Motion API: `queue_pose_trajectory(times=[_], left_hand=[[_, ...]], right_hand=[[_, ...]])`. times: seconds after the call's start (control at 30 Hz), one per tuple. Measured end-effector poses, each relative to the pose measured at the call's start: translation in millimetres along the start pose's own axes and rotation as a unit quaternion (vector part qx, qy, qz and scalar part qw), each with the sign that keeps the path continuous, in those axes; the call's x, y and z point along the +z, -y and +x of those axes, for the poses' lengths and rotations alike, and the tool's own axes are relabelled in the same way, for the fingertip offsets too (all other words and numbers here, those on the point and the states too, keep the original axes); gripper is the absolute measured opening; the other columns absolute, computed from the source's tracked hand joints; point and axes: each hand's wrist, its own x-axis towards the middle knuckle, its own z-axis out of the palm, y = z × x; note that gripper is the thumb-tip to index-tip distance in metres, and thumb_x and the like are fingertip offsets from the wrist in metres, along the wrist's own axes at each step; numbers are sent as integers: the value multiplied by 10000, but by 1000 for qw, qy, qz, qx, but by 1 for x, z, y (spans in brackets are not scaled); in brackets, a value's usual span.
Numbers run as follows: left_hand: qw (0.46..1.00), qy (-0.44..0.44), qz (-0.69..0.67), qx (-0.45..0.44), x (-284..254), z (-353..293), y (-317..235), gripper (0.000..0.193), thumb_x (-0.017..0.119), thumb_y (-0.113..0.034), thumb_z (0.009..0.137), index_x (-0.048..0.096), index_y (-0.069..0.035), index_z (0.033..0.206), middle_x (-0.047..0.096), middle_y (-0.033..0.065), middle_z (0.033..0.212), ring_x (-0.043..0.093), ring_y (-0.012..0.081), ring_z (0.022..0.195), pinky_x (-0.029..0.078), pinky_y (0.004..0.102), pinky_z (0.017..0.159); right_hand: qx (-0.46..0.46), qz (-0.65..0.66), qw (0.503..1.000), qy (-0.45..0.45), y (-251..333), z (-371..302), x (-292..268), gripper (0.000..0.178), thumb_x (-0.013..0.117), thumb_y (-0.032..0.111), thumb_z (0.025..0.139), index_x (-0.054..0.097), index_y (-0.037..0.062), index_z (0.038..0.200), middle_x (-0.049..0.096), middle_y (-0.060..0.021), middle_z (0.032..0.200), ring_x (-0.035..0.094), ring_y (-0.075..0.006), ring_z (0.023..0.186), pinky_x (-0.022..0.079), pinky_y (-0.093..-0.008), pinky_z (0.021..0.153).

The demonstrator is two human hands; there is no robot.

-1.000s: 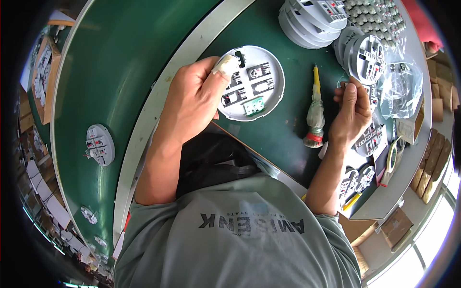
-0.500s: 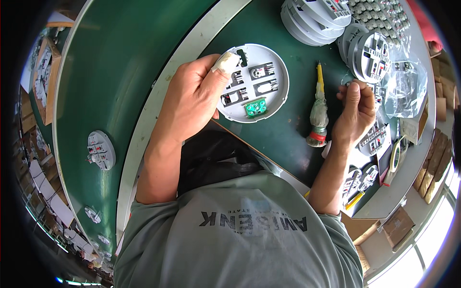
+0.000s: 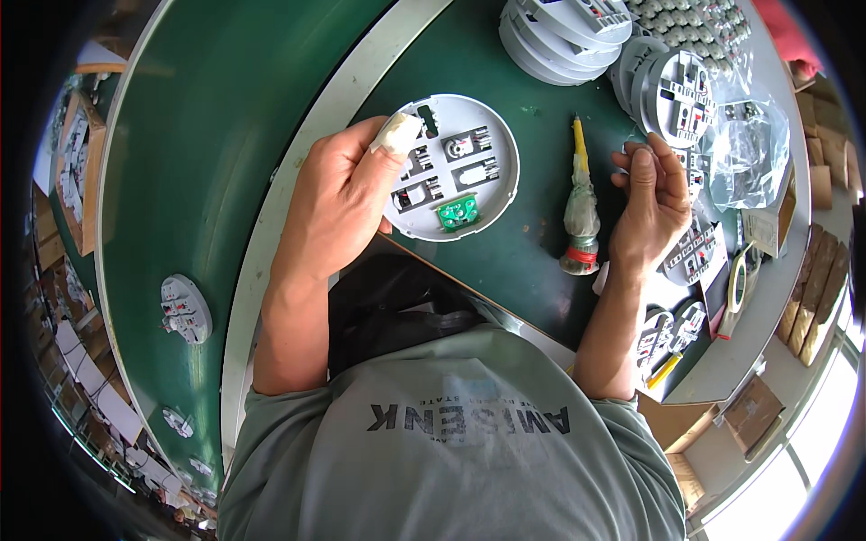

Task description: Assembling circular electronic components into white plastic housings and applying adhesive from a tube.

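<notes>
My left hand [image 3: 338, 194] grips a round white plastic housing [image 3: 494, 198] by its left rim, thumb on top. A wrapped, cream-coloured covering is on the thumb. Black slots with metal contacts sit in the housing, and a small green circuit board [image 3: 458, 212] lies near its lower edge. To the right, my right hand [image 3: 651, 203] is raised with thumb and fingers drawn together; anything between the fingertips is too small to make out. Between the hands lies a pointed tool [image 3: 582, 216] with a yellow tip, a plastic-wrapped handle and a red band.
Stacked round housings [image 3: 564, 45] stand at the back, with smaller round units [image 3: 681, 99] beside them. A clear plastic bag [image 3: 749, 153], scissors [image 3: 738, 279] and a yellow-handled tool [image 3: 665, 370] lie right. On the green surface at left sits another round unit [image 3: 187, 308].
The view has shifted slightly, so the table's things sit farther left. My right hand's index finger is more extended. The left hand keeps its grip on the housing.
</notes>
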Motion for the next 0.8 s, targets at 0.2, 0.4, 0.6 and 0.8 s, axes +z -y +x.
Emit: queue_pose_trajectory(times=[0.2,0.4,0.6,0.8], left_hand=[[999,21,-14,21,-3,0,6,386,609,-323,1145,748,37,1146,689,15,764,634,60,614,517,246,499],[999,31,-16,33,1,2,4,376,622,-315,1139,749,38,1162,694,14,766,634,60,612,521,245,503],[999,29,-19,37,3,7,6,354,619,-293,1142,750,34,1167,696,7,767,632,57,610,514,244,505],[999,23,-27,27,-3,6,8,315,617,-249,1142,752,33,1175,709,12,809,661,64,675,540,249,567]], right_hand=[[11,3,1000,7,1,0,-2,310,736,135,1087,730,-10,1361,811,-108,1085,785,-158,940,617,-255,779],[-3,-5,1000,0,4,-2,-8,255,730,101,1083,749,-26,1304,802,-124,1051,785,-170,893,622,-258,738],[-3,12,1000,-13,0,3,-11,250,722,142,1097,757,-20,1283,782,-79,982,726,-122,789,577,-247,687],[9,5,1000,-13,3,4,-13,234,693,159,1116,758,-8,1267,730,-32,907,653,-89,736,526,-235,659]])
